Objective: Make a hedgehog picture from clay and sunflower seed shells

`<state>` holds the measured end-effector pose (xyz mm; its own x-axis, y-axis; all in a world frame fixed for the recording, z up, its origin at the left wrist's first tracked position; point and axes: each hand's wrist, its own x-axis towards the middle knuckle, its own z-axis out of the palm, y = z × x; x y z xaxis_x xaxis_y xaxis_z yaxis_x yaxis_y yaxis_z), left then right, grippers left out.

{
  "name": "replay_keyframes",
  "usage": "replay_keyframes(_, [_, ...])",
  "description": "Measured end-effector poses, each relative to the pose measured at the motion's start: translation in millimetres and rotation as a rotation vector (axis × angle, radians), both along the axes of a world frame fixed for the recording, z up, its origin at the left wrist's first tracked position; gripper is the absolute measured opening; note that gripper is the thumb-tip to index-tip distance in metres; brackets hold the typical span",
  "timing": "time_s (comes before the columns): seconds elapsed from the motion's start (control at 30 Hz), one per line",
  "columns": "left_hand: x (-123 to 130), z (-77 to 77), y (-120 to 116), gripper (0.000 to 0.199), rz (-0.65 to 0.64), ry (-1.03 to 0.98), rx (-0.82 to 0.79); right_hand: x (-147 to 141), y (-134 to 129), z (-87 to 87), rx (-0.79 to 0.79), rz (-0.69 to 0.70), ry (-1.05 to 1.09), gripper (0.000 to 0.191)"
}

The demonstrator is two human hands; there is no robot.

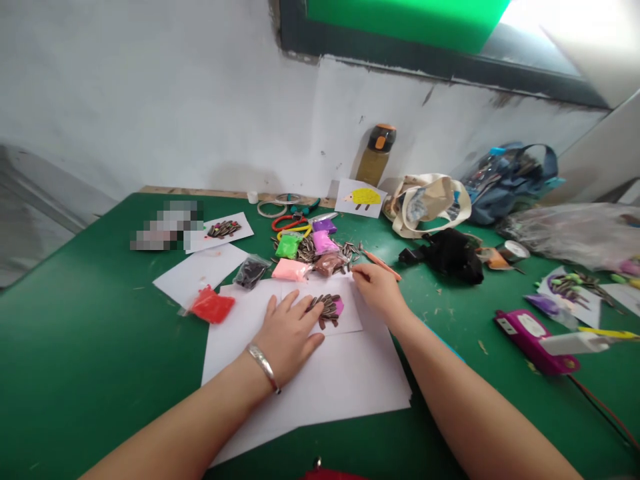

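My left hand (pixel 287 337), a silver bangle (pixel 264 368) on its wrist, lies flat on white paper (pixel 345 383) with the fingers spread. Its fingertips touch the left side of a hedgehog picture (pixel 339 307), made with striped sunflower seeds on a small white card (pixel 350 323). At the card's upper right corner, my right hand (pixel 377 288) is closed with the fingers curled together; what they hold, if anything, is hidden. Just beyond it are loose sunflower seeds (pixel 353 250), a brown clay packet (pixel 329 264) and an orange pencil-like stick (pixel 383 265).
Red (pixel 213 305), black (pixel 251 271), green (pixel 289 247) and peach (pixel 291 271) clay packets surround the paper. Scissors (pixel 290 223) lie behind. A bottle (pixel 376 155), a hedgehog drawing (pixel 361 198) and a cloth bag (pixel 430 203) stand by the wall. A magenta power strip (pixel 535 340) is right.
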<state>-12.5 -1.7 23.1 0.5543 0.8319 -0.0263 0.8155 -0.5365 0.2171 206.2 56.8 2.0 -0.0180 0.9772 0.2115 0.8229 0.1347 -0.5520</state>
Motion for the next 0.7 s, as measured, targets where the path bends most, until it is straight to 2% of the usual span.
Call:
replay_keyframes(0.17, [-2, -3.1, 0, 0.045, -0.016, -0.017, 0.028, -3, 23, 2.5, 0.002, 0.0, -0.096, 0.024])
replay_keyframes(0.3, [-3, -5.7, 0, 0.045, -0.017, -0.018, 0.03, -7, 31, -2.3, 0.001, 0.011, -0.128, 0.021])
replay_keyframes(0.5, [-3, -5.5, 0, 0.044, -0.012, -0.01, 0.026, -4, 30, -3.7, 0.01, -0.016, -0.109, 0.018])
replay_keyframes(0.7, [-2, -5.2, 0, 0.046, -0.012, -0.009, 0.018, 3, 13, 12.2, 0.021, -0.082, -0.034, 0.012])
